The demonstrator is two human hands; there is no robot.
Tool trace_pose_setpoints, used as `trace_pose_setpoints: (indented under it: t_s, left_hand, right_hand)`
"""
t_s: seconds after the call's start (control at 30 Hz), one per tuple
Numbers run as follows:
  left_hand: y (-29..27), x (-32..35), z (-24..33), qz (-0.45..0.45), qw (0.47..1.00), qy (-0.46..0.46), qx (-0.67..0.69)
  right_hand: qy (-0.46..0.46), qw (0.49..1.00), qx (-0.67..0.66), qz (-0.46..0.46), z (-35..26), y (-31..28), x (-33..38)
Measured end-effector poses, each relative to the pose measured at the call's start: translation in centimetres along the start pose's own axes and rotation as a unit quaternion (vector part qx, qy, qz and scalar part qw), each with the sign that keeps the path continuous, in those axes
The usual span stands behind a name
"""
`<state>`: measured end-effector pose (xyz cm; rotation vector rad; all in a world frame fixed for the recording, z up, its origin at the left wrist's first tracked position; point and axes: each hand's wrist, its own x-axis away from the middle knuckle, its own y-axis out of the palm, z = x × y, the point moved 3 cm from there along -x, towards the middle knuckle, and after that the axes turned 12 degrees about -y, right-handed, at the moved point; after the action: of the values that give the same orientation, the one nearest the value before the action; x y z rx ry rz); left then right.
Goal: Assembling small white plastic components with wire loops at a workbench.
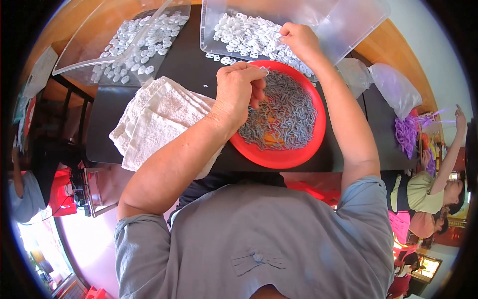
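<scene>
My left hand (238, 88) is over the rim of a red plastic basin (279, 160), its fingers pinching a small white plastic piece (266, 70). Many grey screws (289, 107) lie in the basin, spread over its bottom. Farther off and to the right, my right hand (301, 43) reaches into a clear plastic bin (343, 37). Its thumb and finger are closed together at the edge of a heap of small white two-holed plastic pieces (249, 32). What those fingertips hold, if anything, I cannot make out.
A folded white towel (159, 119) lies left of the basin on the dark table (112, 107). Another clear bin (112, 60) at the far left holds white rounded pieces (144, 42). Clear plastic bags (396, 87) and purple strips (407, 137) are right. Another person (423, 192) sits farther right.
</scene>
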<state>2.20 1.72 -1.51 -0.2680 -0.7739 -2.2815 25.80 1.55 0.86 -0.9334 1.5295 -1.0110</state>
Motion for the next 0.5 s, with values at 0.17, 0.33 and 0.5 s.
trace_pose_setpoints:
  t_s: [0.17,0.33,0.5]
  left_hand:
    - [-0.2,-0.1,0.4,-0.002,0.998,0.035,0.059]
    - [-0.6,-0.8,1.2,-0.027,0.982,0.104,0.153]
    - [-0.5,-0.3,0.9,-0.043,0.984,0.043,0.166]
  right_hand:
    - [0.028,0.955,-0.292,-0.028,-3.5,-3.4,2.3]
    - [-0.064,0.925,-0.356,-0.121,-11.1,-4.9,7.1]
    - [-0.177,0.949,-0.260,0.008,-14.9,-3.6,8.1]
